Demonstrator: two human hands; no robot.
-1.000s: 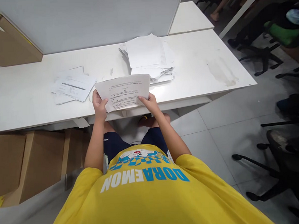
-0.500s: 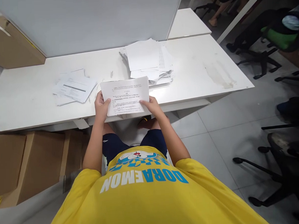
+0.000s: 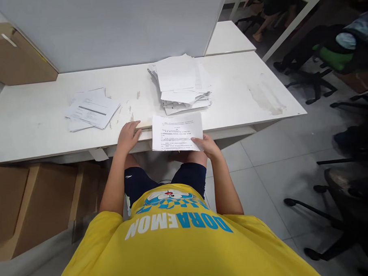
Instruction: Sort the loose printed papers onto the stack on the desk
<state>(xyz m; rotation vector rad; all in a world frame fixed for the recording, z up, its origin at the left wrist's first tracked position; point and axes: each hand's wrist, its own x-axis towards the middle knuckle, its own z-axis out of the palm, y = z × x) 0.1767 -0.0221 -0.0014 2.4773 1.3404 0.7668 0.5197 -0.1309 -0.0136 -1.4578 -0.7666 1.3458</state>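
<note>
My right hand (image 3: 205, 144) pinches the lower right edge of a printed sheet of paper (image 3: 176, 131), held at the front edge of the white desk (image 3: 34, 128). My left hand (image 3: 127, 137) rests on the desk's front edge, fingers spread, holding nothing, a little left of the sheet. A thick untidy stack of papers (image 3: 181, 83) lies on the desk just beyond the held sheet. A smaller pile of printed sheets (image 3: 91, 111) lies to the left.
A grey partition (image 3: 112, 27) stands behind the desk. Cardboard boxes (image 3: 28, 201) sit under the desk at the left. Office chairs (image 3: 351, 195) stand on the tiled floor to the right. Another person's legs (image 3: 264, 20) show at the far back.
My left hand has let go of the sheet and settled on the desk edge. My right hand has carried the sheet lower and to the right.
</note>
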